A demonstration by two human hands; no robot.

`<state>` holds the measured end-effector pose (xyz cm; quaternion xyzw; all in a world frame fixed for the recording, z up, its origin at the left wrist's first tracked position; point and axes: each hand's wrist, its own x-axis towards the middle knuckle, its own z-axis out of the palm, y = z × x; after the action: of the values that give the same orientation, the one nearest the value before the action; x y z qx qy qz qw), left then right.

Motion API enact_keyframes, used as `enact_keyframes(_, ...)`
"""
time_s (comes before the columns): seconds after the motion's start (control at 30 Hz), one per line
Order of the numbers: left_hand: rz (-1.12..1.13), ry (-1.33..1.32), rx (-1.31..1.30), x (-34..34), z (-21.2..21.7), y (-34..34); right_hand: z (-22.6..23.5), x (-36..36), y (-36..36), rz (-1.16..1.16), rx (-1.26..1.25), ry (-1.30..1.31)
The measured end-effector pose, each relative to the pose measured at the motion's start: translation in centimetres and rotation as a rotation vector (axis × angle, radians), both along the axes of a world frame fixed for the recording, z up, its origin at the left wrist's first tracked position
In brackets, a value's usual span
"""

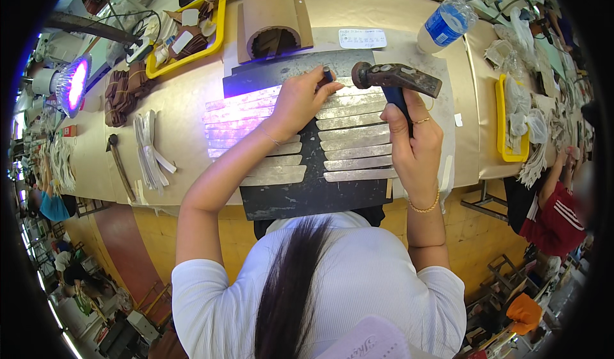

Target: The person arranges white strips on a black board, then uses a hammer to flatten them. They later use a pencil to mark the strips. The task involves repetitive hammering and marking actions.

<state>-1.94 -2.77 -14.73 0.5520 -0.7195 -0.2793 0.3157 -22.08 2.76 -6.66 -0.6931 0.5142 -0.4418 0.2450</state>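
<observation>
Pinched in the fingers of my left hand is a short dark punch, held upright at the top of the right-hand strips; its lower end is hidden. My right hand is closed round the blue handle of a hammer. The worn metal head is raised just right of the punch, apart from it. Flat silvery strips lie in two columns on a black board: the left strips partly under my left forearm, the right strips beside my right hand.
A brown roll stands behind the board, with a paper label and water bottle to its right. Yellow trays flank the table. A lit lamp, second hammer and pale strips are left.
</observation>
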Motion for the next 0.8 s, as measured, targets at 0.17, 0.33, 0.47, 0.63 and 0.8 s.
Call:
enact_keyframes(0.17,-0.079,-0.108,-0.151,-0.4,0.4,0.3,1.9,-0.1,0.2,0.000,-0.042,-0.031)
enact_keyframes(0.33,-0.114,-0.080,-0.155,-0.8,0.5,0.3,0.0,0.5,-1.8,0.124,-0.379,0.062)
enact_keyframes(0.47,-0.141,-0.097,-0.222,-0.5,-0.4,0.0,0.7,0.3,-1.3,0.092,0.001,0.401)
enact_keyframes(0.63,-0.080,-0.166,-0.202,-0.6,-0.8,-0.3,1.2,-0.1,-0.3,-0.009,-0.064,0.035)
enact_keyframes(0.8,-0.004,-0.103,-0.052,-0.5,-0.7,-0.2,1.1,-0.3,0.3,-0.011,-0.037,0.007)
